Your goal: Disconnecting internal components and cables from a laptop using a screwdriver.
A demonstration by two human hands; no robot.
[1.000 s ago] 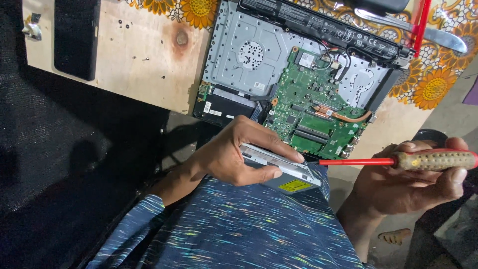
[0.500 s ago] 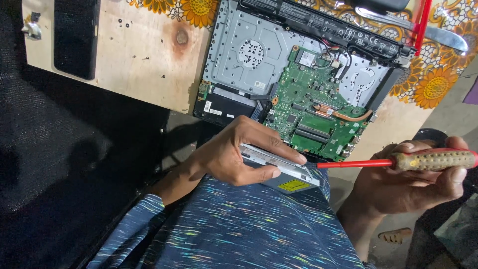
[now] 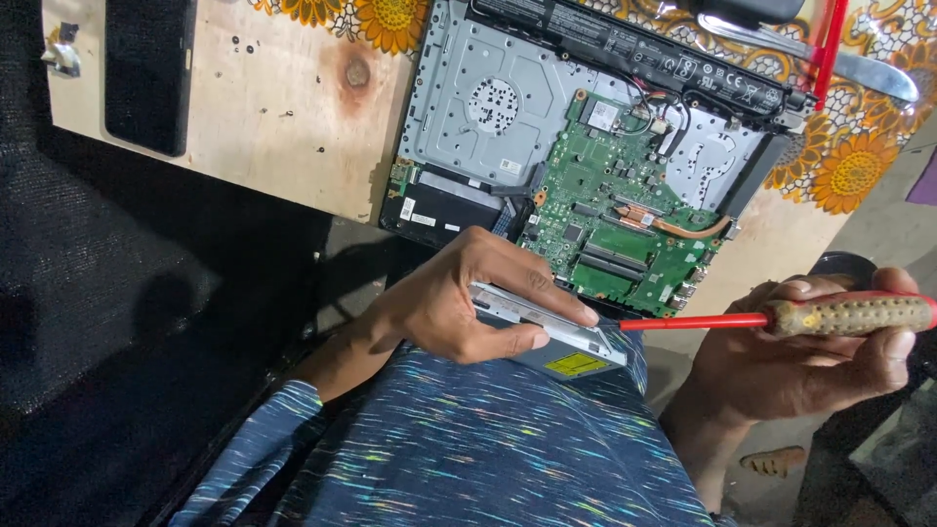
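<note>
Wooden surface (image 3: 264,127) carries an opened laptop (image 3: 586,166). Drive (image 3: 556,337) is gripped by left hand (image 3: 459,303), screwdriver (image 3: 781,317) by right hand (image 3: 800,361); a slipped tip could scratch it.

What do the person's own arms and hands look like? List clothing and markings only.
Both hands are bare: no gloves, rings or watch visible on the left hand or right hand. Forearms are uncovered. The dark blue fabric with multicoloured streaks below may be clothing.
</note>
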